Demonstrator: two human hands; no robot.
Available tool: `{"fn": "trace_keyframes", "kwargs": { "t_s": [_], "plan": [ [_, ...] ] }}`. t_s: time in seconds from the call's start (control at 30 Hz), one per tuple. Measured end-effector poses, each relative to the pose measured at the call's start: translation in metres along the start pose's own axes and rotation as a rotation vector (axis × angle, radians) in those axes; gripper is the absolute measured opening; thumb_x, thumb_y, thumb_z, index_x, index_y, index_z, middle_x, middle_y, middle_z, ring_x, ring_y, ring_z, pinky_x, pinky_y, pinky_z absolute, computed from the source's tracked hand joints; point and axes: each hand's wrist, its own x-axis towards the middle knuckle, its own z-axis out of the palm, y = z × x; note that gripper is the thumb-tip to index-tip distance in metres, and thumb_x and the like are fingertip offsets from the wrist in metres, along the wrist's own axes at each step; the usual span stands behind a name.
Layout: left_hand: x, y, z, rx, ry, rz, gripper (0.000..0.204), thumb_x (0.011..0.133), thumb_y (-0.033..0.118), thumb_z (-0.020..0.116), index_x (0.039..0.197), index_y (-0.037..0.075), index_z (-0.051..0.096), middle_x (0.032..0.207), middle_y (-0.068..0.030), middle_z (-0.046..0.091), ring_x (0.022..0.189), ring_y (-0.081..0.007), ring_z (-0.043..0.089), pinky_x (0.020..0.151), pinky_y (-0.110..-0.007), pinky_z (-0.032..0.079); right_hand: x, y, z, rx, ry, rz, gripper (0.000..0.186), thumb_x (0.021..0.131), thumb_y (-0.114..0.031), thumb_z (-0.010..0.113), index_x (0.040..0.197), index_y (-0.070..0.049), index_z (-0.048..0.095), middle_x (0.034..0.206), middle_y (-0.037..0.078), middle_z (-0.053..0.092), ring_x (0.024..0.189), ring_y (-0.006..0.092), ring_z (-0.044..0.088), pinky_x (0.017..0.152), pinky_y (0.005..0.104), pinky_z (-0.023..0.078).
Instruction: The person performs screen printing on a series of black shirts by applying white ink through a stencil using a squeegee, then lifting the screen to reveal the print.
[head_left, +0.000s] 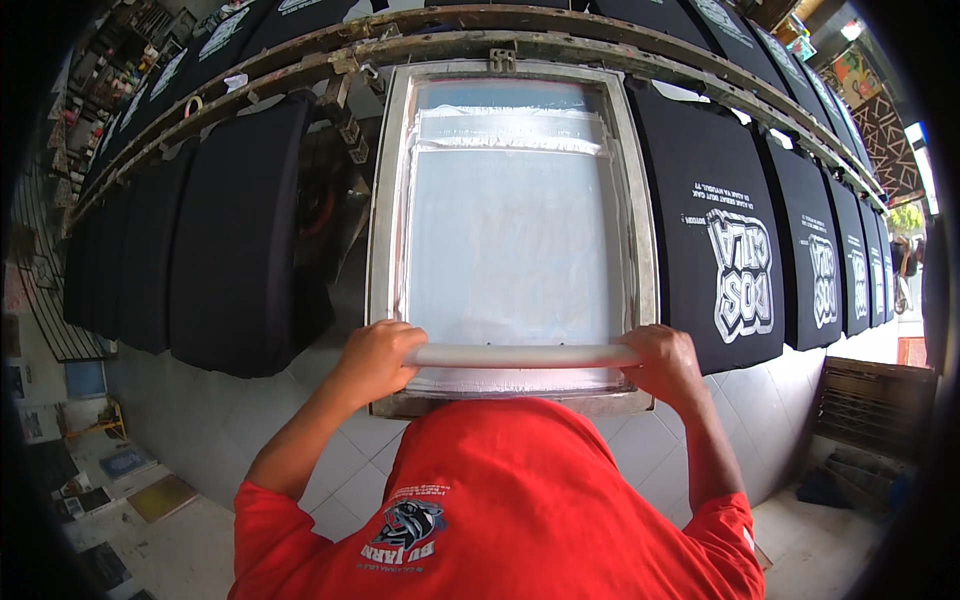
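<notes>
My left hand [378, 362] and my right hand [664, 362] are wrapped round the two ends of a long grey squeegee [522, 357]. The squeegee lies crosswise over the near end of a screen printing frame [640, 220], close to my red shirt. Pale grey-blue mesh [510, 230] fills the frame. White ink [510, 130] lies in a ridged band across its far end, with more whitish residue along the near edge. What lies under the mesh is hidden. A metal hinge clamp [503, 62] holds the frame's far side.
Black shirts with white prints [742, 270] lie on boards in a row to the right. Plain black shirts [240, 240] lie on boards to the left. A long metal rail [430, 48] runs behind the frame. A brown slatted crate [875, 408] stands at the lower right.
</notes>
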Motion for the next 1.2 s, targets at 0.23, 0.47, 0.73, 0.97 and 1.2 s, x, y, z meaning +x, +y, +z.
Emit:
{"fn": "trace_keyframes", "kwargs": {
  "t_s": [0.23,0.47,0.73,0.97,1.2],
  "plan": [
    [0.108,-0.031,-0.073,0.142,0.272,0.100,0.027,0.074,0.014,0.075,0.100,0.008,0.070,0.097,-0.0143,0.070,0.093,-0.0357,0.066,0.077,-0.045,0.054,0.125,0.047,-0.051,-0.105,0.091,0.042,0.022,0.072,-0.021,0.080,0.089,-0.009,0.072,0.086,0.011,0.071,0.080,0.0309,0.069,0.073,0.0414,0.055],
    [0.262,-0.101,-0.103,0.134,0.406,0.106,0.037,0.074,0.015,0.076,0.109,0.005,0.070,0.101,-0.0225,0.069,0.095,-0.0399,0.066,0.084,-0.045,0.053,0.286,0.116,-0.051,-0.212,0.186,0.059,0.030,0.073,-0.022,0.079,0.100,-0.012,0.071,0.087,0.015,0.072,0.085,0.0351,0.069,0.077,0.0439,0.055],
    [0.289,-0.125,-0.076,0.078,0.272,0.085,0.033,0.073,0.012,0.075,0.105,0.003,0.069,0.103,-0.0197,0.068,0.097,-0.0385,0.065,0.083,-0.046,0.052,0.292,0.137,-0.014,-0.178,0.182,0.100,0.030,0.072,-0.021,0.079,0.099,-0.014,0.071,0.090,0.013,0.072,0.088,0.0355,0.068,0.079,0.0439,0.054],
    [0.195,-0.097,-0.023,0.162,0.368,0.059,0.030,0.068,0.005,0.072,0.097,0.005,0.068,0.096,-0.0173,0.066,0.093,-0.0389,0.063,0.082,-0.045,0.052,0.197,0.106,0.017,-0.126,0.183,0.066,0.028,0.068,-0.011,0.074,0.095,-0.014,0.069,0.091,0.009,0.070,0.090,0.0321,0.067,0.080,0.0426,0.055],
    [-0.001,-0.012,0.063,0.193,0.337,-0.004,0.044,0.063,-0.001,0.075,0.105,0.008,0.066,0.100,-0.0094,0.064,0.101,-0.0302,0.061,0.084,-0.041,0.053,-0.001,0.036,0.058,-0.126,0.219,-0.033,0.032,0.063,-0.012,0.078,0.094,-0.010,0.069,0.095,0.005,0.069,0.086,0.0276,0.065,0.074,0.0396,0.055]
  ]
}}
